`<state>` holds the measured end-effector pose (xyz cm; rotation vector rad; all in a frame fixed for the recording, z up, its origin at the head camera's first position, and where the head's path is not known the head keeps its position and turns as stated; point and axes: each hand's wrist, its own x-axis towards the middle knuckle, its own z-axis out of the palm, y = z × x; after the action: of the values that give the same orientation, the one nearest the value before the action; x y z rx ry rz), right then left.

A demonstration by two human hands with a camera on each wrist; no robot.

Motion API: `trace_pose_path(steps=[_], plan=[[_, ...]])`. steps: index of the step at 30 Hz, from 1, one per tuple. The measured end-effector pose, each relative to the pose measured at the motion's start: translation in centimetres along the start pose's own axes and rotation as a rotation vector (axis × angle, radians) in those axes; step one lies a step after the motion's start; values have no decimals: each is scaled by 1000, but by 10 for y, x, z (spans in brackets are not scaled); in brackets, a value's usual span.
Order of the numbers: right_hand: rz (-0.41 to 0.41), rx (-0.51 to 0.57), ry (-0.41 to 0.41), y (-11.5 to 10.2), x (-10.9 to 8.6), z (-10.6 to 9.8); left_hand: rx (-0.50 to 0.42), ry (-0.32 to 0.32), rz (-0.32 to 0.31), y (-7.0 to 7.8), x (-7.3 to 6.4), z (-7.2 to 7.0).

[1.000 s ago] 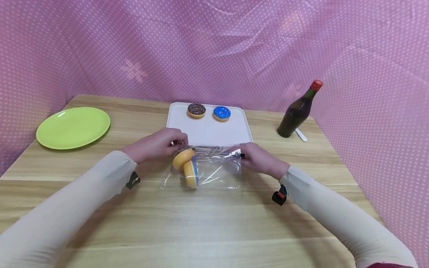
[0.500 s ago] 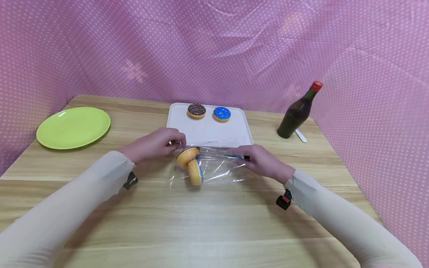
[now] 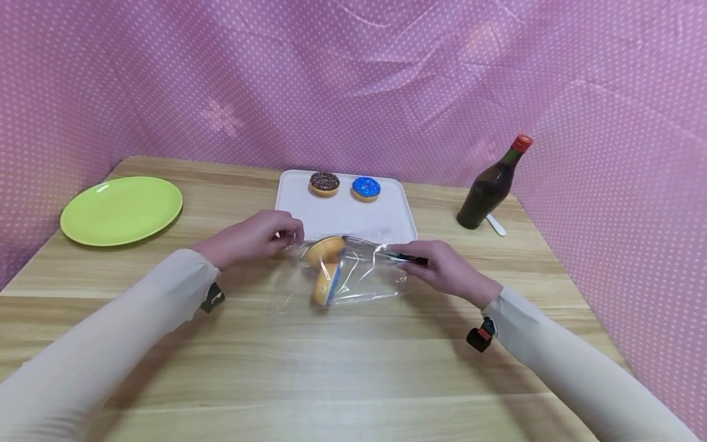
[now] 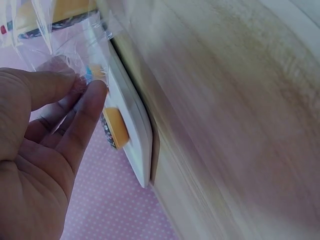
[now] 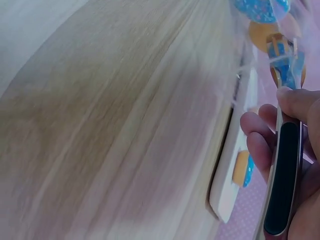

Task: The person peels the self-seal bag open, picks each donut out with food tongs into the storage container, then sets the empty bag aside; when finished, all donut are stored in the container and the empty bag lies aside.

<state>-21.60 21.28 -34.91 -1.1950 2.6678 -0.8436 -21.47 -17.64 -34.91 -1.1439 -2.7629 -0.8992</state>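
Observation:
My left hand (image 3: 254, 239) pinches the edge of a clear plastic bag (image 3: 364, 279) between thumb and fingertips. Inside the bag are two toy donuts: one chocolate-topped donut (image 4: 65, 15) and, below it, a blue-topped donut (image 3: 327, 285) standing on its edge. At the bag's right side, my right hand (image 3: 442, 267) grips a fork (image 5: 282, 170) by its dark handle, thumb along the neck. The metal tines (image 5: 280, 55) point left toward the donuts and overlap the bag.
Behind the bag, a white tray (image 3: 348, 215) bears a chocolate donut (image 3: 324, 183) and a blue donut (image 3: 366, 188). A green plate (image 3: 121, 212) lies at the left. A dark bottle (image 3: 488, 190) with a red cap stands at the right, beside a white-handled utensil (image 3: 496, 224).
My right hand has moved right, and more of the fork's handle shows. The bag and its donuts have shifted right and turned somewhat. My left hand has moved slightly left.

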Motion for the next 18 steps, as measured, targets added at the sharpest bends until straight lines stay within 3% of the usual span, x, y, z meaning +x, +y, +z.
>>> trace_pose_path(steps=[8, 18], plan=[[53, 22, 20, 7, -16, -11, -7, 5, -10, -1, -2, -1], [33, -28, 63, 18, -41, -30, 6, -4, -59, -3, -2, -3]])
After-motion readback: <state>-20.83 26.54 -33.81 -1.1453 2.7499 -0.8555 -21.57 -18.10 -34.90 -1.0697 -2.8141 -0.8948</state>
